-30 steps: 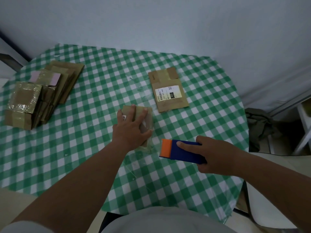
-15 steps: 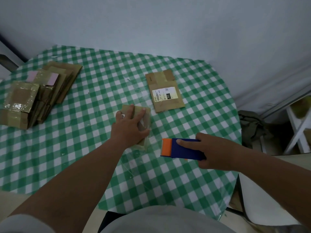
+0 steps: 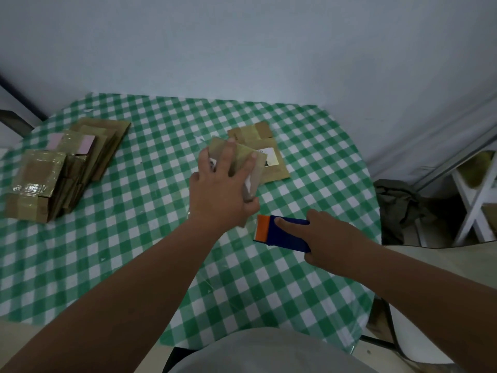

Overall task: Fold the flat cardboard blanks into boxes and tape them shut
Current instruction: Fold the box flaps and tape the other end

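Left hand (image 3: 222, 191): clamped on small taped box (image 3: 236, 160)
Right hand (image 3: 332, 239): closed around blue-orange dispenser (image 3: 282, 232), just right of left hand

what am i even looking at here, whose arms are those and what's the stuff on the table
There is no machine here. A camera worn on a person's head looks down at their own two arms. The left hand holds a small taped cardboard box above the green checked table. The right hand holds a blue and orange tool, perhaps a tape cutter. Behind the box lies a flat cardboard blank with a label. At the far left sits a stack of cardboard boxes and blanks.
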